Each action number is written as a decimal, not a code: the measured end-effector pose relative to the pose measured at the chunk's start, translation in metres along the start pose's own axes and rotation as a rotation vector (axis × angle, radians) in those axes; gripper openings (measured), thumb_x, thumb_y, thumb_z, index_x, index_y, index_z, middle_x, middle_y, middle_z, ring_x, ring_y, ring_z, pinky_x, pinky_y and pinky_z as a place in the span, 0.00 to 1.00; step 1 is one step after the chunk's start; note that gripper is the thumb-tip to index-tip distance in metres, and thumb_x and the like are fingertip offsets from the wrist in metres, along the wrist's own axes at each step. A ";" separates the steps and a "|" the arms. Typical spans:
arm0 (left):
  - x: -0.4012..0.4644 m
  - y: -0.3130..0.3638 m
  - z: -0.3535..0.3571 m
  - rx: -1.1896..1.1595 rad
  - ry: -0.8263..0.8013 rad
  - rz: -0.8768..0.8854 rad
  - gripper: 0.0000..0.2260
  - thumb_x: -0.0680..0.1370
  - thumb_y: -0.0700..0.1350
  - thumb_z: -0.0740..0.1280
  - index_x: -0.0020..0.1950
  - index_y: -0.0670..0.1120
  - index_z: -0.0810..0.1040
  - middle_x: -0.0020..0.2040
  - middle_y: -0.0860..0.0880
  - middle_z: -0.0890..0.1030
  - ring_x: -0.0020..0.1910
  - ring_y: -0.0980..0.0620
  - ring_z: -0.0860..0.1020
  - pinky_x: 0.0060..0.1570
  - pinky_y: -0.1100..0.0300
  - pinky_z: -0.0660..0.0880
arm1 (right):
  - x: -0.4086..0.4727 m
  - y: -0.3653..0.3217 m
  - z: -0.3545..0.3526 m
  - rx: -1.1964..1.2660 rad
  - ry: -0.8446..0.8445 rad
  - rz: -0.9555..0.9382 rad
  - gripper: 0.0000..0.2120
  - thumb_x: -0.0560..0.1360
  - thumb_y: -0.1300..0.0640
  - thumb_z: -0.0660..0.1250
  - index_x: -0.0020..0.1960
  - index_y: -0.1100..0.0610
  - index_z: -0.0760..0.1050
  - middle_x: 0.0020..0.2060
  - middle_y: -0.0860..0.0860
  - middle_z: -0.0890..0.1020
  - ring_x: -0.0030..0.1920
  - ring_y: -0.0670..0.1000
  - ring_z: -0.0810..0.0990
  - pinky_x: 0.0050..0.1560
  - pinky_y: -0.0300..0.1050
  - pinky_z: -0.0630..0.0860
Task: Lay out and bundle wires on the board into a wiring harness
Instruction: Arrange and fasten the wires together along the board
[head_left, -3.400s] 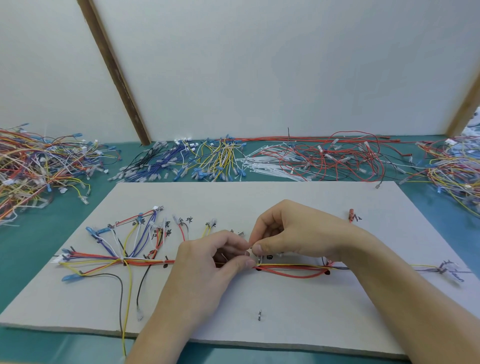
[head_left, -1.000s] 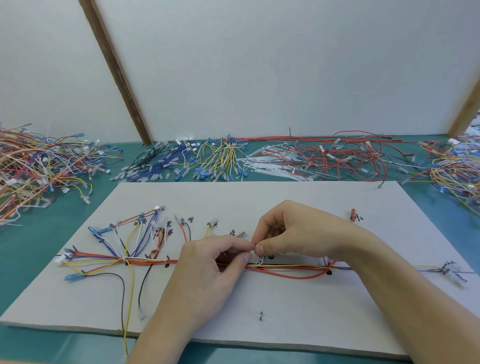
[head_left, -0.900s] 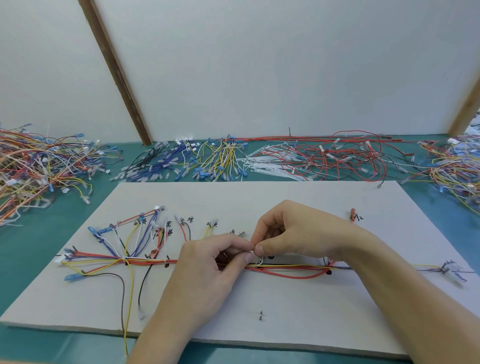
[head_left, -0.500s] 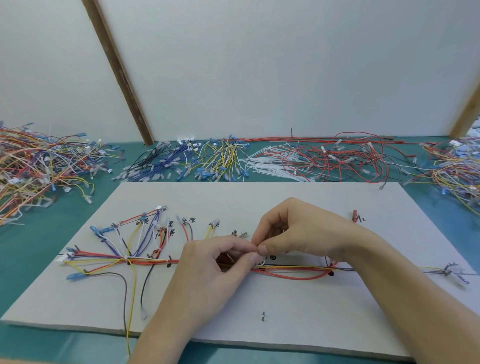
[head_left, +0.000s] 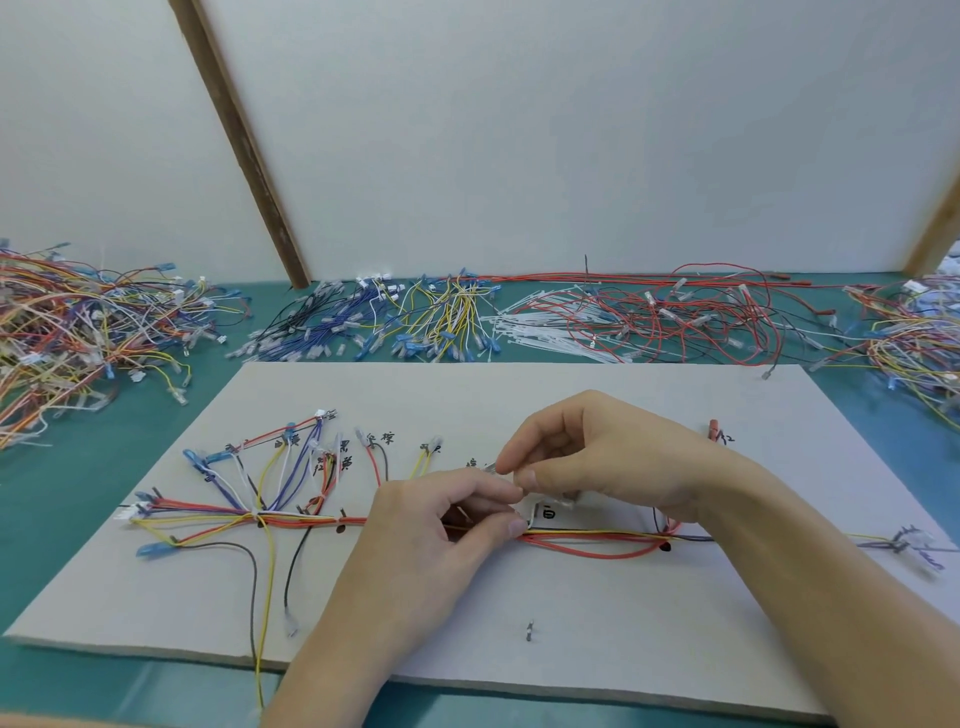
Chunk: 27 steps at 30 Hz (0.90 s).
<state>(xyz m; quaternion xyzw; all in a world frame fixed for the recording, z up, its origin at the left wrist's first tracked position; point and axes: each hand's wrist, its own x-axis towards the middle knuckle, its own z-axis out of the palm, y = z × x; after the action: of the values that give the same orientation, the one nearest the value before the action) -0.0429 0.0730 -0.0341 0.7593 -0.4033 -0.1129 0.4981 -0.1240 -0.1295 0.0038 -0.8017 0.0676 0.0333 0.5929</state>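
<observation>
A grey board (head_left: 597, 618) lies on the teal table with a wire harness (head_left: 296, 519) of red, yellow, blue and black wires running left to right across it. Branches fan out at the left, and a tied end (head_left: 906, 543) lies at the right. My left hand (head_left: 431, 535) grips the wire trunk at the board's middle, thumb and fingers curled round it. My right hand (head_left: 608, 457) pinches a small white cable tie (head_left: 530, 512) at the trunk, right beside my left fingertips. The wires under my hands are hidden.
Heaps of loose wires lie at the far left (head_left: 67, 332) and far right (head_left: 914, 338). Blue and yellow wires (head_left: 384, 327), white cable ties (head_left: 545, 332) and red wires (head_left: 691, 317) line the table behind the board. A small peg (head_left: 529, 630) stands near the board's front.
Both hands stay at the same spot on the trunk. My right fingers have shifted slightly at the white tie. The view has drifted a little.
</observation>
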 end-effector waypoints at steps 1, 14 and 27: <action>0.000 0.000 0.000 0.005 -0.002 0.006 0.12 0.74 0.44 0.79 0.50 0.61 0.85 0.42 0.61 0.86 0.42 0.59 0.84 0.43 0.68 0.76 | 0.000 0.000 0.000 0.002 0.001 -0.002 0.09 0.76 0.67 0.71 0.50 0.56 0.86 0.38 0.53 0.85 0.37 0.48 0.76 0.37 0.38 0.74; 0.002 -0.001 -0.002 0.000 0.022 0.033 0.10 0.78 0.43 0.75 0.50 0.60 0.84 0.41 0.58 0.86 0.37 0.54 0.81 0.38 0.66 0.75 | 0.004 0.000 0.005 -0.089 0.066 -0.095 0.08 0.74 0.65 0.72 0.45 0.54 0.85 0.36 0.60 0.83 0.34 0.49 0.76 0.35 0.41 0.74; 0.009 0.006 0.001 -0.074 0.002 -0.054 0.12 0.74 0.46 0.78 0.50 0.61 0.80 0.41 0.57 0.87 0.33 0.61 0.77 0.37 0.72 0.71 | 0.004 -0.001 0.006 -0.065 0.091 -0.063 0.11 0.71 0.66 0.71 0.50 0.53 0.81 0.36 0.53 0.85 0.35 0.52 0.77 0.37 0.47 0.75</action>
<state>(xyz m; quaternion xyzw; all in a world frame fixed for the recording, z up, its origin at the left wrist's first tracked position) -0.0408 0.0650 -0.0279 0.7512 -0.3776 -0.1403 0.5229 -0.1201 -0.1237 0.0024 -0.8230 0.0679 -0.0197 0.5636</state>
